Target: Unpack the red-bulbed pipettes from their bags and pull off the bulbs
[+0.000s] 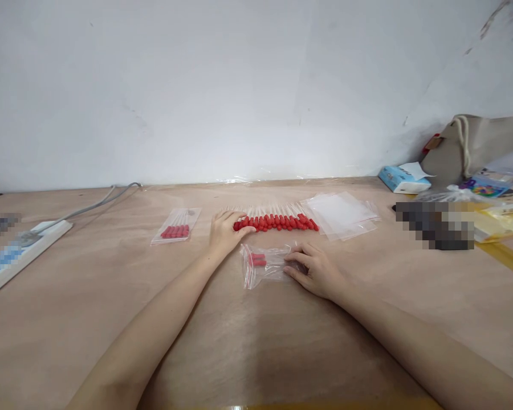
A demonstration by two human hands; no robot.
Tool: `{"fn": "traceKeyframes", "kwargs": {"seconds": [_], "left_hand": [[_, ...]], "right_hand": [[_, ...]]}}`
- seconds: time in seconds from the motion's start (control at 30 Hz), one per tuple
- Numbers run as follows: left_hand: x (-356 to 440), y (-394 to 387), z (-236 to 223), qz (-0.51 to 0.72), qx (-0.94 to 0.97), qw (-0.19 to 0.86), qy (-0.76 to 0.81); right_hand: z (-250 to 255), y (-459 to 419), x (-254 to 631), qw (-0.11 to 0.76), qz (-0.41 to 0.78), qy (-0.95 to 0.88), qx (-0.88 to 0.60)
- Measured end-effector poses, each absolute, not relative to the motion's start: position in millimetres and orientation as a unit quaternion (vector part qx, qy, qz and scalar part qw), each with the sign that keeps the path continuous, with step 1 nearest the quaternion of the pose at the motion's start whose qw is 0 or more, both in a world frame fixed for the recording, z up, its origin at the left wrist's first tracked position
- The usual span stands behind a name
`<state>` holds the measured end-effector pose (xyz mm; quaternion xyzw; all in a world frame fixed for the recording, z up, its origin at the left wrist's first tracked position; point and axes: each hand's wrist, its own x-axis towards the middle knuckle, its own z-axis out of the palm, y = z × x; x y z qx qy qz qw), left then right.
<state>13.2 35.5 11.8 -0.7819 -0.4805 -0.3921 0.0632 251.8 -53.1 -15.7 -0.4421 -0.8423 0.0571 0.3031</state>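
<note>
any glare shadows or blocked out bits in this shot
In the head view, a soft shadow darkens the table in front of the clear bag by the right hand; in the head view, glints dot the foot of the wall; in the head view, pixelation hides the dark object at right.

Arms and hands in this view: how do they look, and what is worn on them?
Both grips, left hand and right hand, are ungloved, with no ring or watch visible. The left arm and right arm are bare, narrowing towards the hands; no sleeve, cable or marking shows.
</note>
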Motion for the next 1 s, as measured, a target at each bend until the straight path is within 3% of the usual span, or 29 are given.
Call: {"fn": "traceKeyframes", "kwargs": {"seconds": [0.17, 0.4, 0.5, 1.0], "left_hand": [[-2.9, -9.2, 11.8, -0.487, -0.733, 0.047, -0.473], [-9.1, -57.6, 0.7, -0.378, -0.813, -0.147, -0.418], [0.9, -55.0, 2.5, -0.323, -0.824, -0.185, -0.427], [10.7, -50.8, 0.2, -0.282, -0.844, -0.125, -0.439]], "right_hand": [[-15.9, -53.4, 251.2, 0.302, 0.057, -0.842, -0.444], [-16.8, -52.2, 251.7, 0.312, 0.054, -0.847, -0.427], [-17.7, -51.6, 252.2, 0.317, 0.059, -0.852, -0.413], [-19.5, -50.8, 251.9, 0.320, 0.056, -0.854, -0.407]]}}
